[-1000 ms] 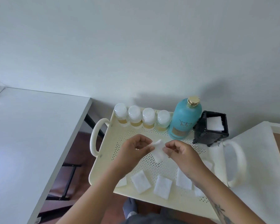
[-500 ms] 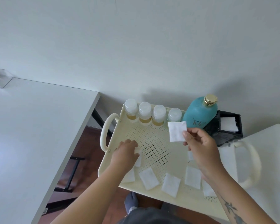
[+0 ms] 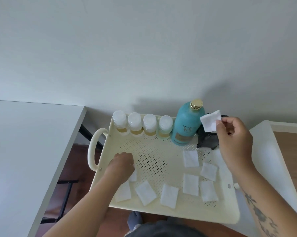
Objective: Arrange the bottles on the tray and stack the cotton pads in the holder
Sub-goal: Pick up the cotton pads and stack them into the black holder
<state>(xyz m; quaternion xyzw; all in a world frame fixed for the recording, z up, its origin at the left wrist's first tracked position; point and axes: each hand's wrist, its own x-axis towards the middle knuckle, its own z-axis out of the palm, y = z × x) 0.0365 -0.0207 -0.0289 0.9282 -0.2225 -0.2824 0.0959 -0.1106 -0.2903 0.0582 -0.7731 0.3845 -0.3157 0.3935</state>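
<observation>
A cream perforated tray [image 3: 192,215] carries several small white-capped bottles [image 3: 142,124] in a row along its far edge, with a tall teal bottle [image 3: 187,127] to their right. A black holder [image 3: 207,138] stands beside the teal bottle, partly hidden. My right hand [image 3: 233,142] pinches one white cotton pad [image 3: 210,121] just above the holder. My left hand [image 3: 123,164] rests knuckles-up on the tray's left side, its fingers on a pad [image 3: 133,176] lying there. Several more pads [image 3: 190,184] lie scattered along the tray's near half.
A white table [image 3: 24,151] stands to the left, with a gap showing dark floor between it and the tray. A white surface [image 3: 267,159] lies under the tray's right end, with a wooden top [image 3: 293,151] beyond. The wall is close behind.
My right hand has carried its pad rightward, from in front of the small bottles to above the holder. My left hand stays low on the tray's left side.
</observation>
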